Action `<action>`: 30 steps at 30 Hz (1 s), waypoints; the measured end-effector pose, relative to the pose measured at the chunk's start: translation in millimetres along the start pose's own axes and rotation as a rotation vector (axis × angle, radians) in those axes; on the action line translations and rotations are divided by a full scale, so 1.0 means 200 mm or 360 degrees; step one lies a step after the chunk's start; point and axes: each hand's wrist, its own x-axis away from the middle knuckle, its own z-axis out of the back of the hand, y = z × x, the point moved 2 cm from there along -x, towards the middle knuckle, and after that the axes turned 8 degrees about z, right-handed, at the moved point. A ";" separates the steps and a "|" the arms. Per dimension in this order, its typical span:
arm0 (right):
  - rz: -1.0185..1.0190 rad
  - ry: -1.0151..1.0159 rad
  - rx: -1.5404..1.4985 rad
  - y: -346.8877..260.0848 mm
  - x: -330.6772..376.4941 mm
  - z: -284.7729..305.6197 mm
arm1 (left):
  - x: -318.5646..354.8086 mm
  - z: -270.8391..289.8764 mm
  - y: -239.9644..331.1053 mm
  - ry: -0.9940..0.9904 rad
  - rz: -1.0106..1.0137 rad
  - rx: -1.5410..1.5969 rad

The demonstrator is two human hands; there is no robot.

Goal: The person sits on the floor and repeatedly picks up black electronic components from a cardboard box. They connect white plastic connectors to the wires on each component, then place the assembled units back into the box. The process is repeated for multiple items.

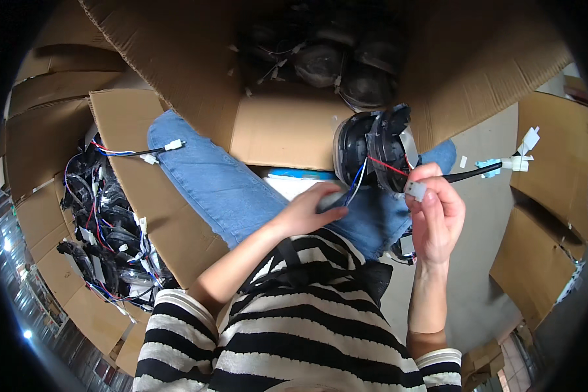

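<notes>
Two round black lamp-like units (pixel 366 147) with clear covers stand together between my knees, at the front of the open carton. Red, blue and white wires run from them toward my hands. Between the thumb and fingers of my right hand (pixel 438 212) is a small white wire connector (pixel 415 191). A black-sleeved cable (pixel 473 172) extends right from behind that hand, ending in white connectors (pixel 517 163). My left hand (pixel 310 212) is curled round a greyish, blurred thing (pixel 333 201) beside the blue and white wires; its kind is unclear.
A large open carton (pixel 287 130) ahead holds several more dark round units (pixel 320 65). At left, another carton (pixel 153 196) is full of black units with coloured wires (pixel 114 228). Cardboard boxes (pixel 549 170) stand at the right beyond the grey floor (pixel 473 261).
</notes>
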 end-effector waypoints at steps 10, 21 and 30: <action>-0.0484 -0.0111 -0.0026 -0.08 -0.08 0.16 | 0.14 0.12 0.48 -0.0311 0.0303 0.0593; -0.0683 -0.0394 -0.0041 -0.14 -0.09 0.12 | -0.13 -0.26 0.65 0.0177 -0.1374 -0.1271; -0.0616 -0.0631 0.0248 -0.16 -0.05 0.11 | -0.25 -0.47 0.58 0.0755 -0.1373 -0.2282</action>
